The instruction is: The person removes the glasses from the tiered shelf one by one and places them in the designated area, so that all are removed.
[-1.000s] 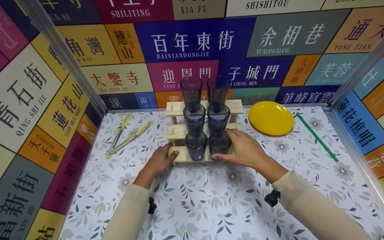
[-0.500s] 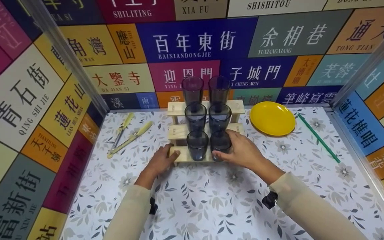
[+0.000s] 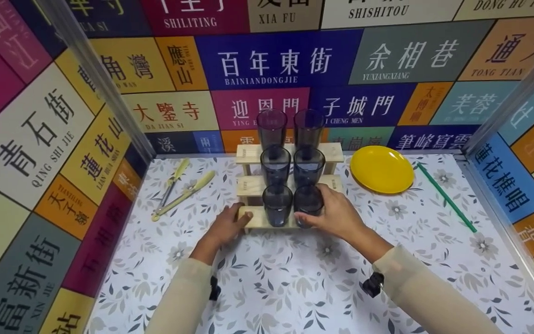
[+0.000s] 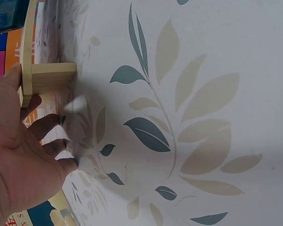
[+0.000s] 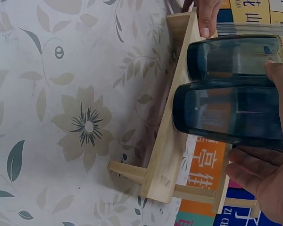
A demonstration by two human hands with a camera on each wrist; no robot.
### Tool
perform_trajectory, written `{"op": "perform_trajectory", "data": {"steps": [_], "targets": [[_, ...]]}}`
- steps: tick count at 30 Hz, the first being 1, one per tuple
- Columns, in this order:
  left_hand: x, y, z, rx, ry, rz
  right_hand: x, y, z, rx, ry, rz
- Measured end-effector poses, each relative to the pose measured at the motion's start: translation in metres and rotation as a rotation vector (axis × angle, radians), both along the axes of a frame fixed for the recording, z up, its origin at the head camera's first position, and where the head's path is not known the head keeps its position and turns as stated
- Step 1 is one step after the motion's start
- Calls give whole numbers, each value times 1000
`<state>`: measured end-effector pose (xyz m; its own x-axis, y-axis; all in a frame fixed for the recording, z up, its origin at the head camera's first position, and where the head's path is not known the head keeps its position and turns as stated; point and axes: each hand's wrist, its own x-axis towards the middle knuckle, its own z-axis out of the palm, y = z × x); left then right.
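Head camera is showing a person's left hand (image 3: 226, 225) gripping the left end of the lowest shelf of a three-tier wooden rack (image 3: 254, 217), which is standing on a leaf-patterned table (image 3: 267, 287) near the back wall (image 3: 271, 58). In the left wrist view, the thumb is pressing that board's end while the other fingers are spreading apart below. The right hand (image 3: 340, 211) is curving around the dark front-right glass (image 3: 308, 200), thumb on the near side, fingers on the far side; its left neighbour glass (image 3: 277, 206) is standing just beside it on the same shelf. Four more glasses (image 3: 275, 166) are standing in pairs on the upper tiers. Patterned cloth is stretching from the rack's front edge toward the viewer. Right of the rack, a yellow plate (image 3: 382, 170) is lying near its end, with a green stick (image 3: 447, 197) beyond; a yellow-handled tool (image 3: 196, 185) is lying to the left, apart from the rack.
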<state>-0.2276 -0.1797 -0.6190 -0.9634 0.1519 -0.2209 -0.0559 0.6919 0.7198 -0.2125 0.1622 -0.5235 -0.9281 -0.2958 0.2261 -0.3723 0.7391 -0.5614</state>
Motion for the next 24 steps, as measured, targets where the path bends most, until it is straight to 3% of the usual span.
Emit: {"op": "perform_trajectory", "data": {"steps": [11,24], "targets": [[1,1,3,14,-28,17,1,-4,-1,-107,-70,-52],[0,-1,0,12,-49,24,4,-3,-11,-243,0,-40]]}}
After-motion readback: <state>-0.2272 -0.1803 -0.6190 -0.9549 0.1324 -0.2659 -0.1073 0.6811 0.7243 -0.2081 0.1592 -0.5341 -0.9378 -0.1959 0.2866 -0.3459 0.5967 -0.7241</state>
